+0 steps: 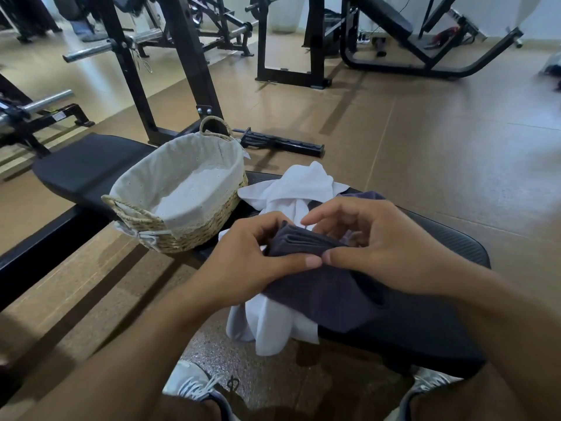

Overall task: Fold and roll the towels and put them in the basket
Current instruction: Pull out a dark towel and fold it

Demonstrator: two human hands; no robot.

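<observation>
I hold the dark towel (318, 287) in a two-hand grip: left hand (258, 253) and right hand (373, 241) pinch its rolled edge, thumbs touching. Roll axis runs left-right between them. Basket (194, 235) lies up-left of the grip, nearer my left hand.

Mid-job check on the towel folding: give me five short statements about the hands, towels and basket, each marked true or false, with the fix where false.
1. Both hands, left hand and right hand, grip the dark towel. True.
2. The basket already holds a rolled towel. False: only its pale cloth lining shows inside.
3. A white towel lies crumpled on the bench beyond the hands. True.
4. The basket stands on the floor. False: it sits on the black bench.
5. The dark towel is fully rolled. False: only its far edge is folded or rolled; the rest lies flat.
</observation>
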